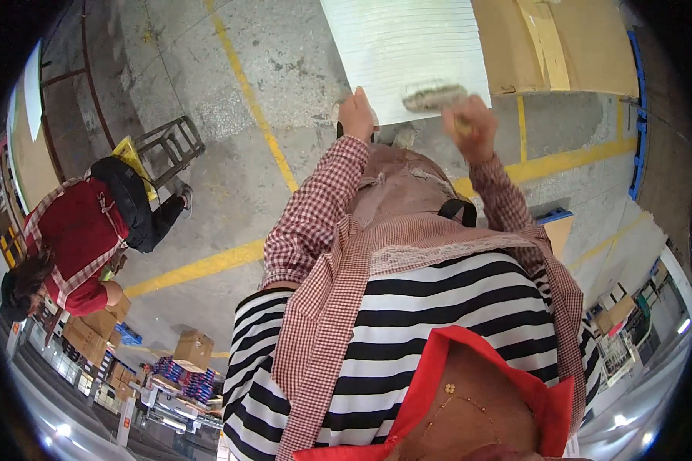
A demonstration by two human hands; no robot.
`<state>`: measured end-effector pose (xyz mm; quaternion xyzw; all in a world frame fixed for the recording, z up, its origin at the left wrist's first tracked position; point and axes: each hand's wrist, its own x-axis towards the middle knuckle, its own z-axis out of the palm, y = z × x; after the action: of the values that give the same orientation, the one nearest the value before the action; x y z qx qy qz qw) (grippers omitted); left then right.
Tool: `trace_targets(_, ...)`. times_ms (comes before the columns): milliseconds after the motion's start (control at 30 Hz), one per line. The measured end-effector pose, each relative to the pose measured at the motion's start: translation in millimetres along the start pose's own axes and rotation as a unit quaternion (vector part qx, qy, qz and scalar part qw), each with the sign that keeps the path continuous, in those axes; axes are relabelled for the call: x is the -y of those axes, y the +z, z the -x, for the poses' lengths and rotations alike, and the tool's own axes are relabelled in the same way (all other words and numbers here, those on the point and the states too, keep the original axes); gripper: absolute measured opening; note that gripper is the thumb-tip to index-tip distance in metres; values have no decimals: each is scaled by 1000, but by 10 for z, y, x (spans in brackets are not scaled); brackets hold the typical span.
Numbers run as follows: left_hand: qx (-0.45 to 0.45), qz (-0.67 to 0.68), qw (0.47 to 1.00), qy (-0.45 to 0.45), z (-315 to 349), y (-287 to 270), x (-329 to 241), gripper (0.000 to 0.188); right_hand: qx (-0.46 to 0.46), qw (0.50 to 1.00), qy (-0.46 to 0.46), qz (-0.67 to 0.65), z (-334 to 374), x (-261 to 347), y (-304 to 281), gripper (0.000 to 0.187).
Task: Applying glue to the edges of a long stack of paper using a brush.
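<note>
In front of me lies a white, finely lined sheet (411, 46), its near edge close to my waist. My left hand (357, 115) is closed at the near left corner of this sheet, its thumb pointing away from me. My right hand (470, 129) is wrapped around the handle of a wide brush (434, 97), smeared by motion. The brush's long dark-edged head is over the near right part of the sheet; whether it touches the surface I cannot tell. Checked sleeves cover both my forearms.
Brown cardboard (596, 50) adjoins the sheet on the right, beside a blue rack edge (640, 115). To the left, a person in red (77, 230) is bent near a black metal frame (169, 150). Yellow lines (254, 107) cross the concrete floor. Cartons (194, 349) stand farther off.
</note>
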<state>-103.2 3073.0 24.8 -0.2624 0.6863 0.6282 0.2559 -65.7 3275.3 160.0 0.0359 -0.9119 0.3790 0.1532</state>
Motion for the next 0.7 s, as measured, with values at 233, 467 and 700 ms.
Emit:
trace_targets(233, 16, 6, 1000, 5, 197, -81, -272, 41, 2, 997, 61, -56, -28, 419, -199, 12)
trace_targets(467, 11, -90, 994, 52, 25, -112, -164, 49, 31, 998, 35, -48, 47, 224, 30, 12)
trace_targets(700, 8, -40, 999, 30, -50, -151, 22, 53, 36, 998, 12, -56, -297, 369, -39, 14)
